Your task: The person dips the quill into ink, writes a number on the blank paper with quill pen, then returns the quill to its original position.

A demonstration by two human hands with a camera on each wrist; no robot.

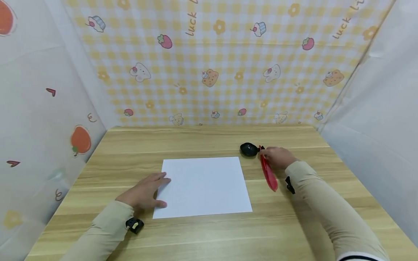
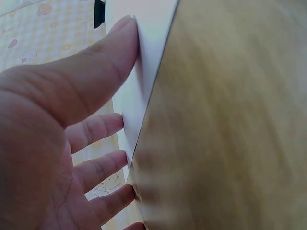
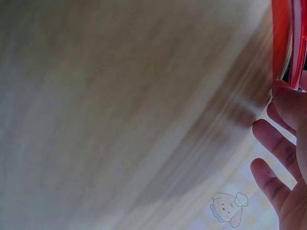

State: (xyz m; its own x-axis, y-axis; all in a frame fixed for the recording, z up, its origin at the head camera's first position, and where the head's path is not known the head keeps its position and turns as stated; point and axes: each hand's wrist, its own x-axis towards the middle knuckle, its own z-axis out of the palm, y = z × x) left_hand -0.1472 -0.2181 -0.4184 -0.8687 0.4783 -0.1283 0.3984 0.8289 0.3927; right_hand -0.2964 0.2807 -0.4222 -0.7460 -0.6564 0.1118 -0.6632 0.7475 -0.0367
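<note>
A white sheet of paper (image 1: 202, 186) lies flat on the wooden table. My left hand (image 1: 146, 192) rests at its left edge, thumb and fingers spread and fairly straight; the left wrist view shows the thumb (image 2: 108, 62) over the paper (image 2: 148, 52). Farther right, my right hand (image 1: 277, 156) pinches the upper end of a long, narrow, glossy red thing (image 1: 269, 175), whose kind I cannot tell. In the right wrist view, thumb and finger meet at the red thing (image 3: 298, 43), while other fingers stay extended. A small black bowl-shaped thing (image 1: 249, 149) with a short stem sits beside that hand.
The wooden table (image 1: 202, 239) reaches back to a yellow checked cloth (image 1: 225, 98). White cloth walls (image 1: 369, 108) stand at both sides. Each wrist wears a small black device (image 1: 135, 225).
</note>
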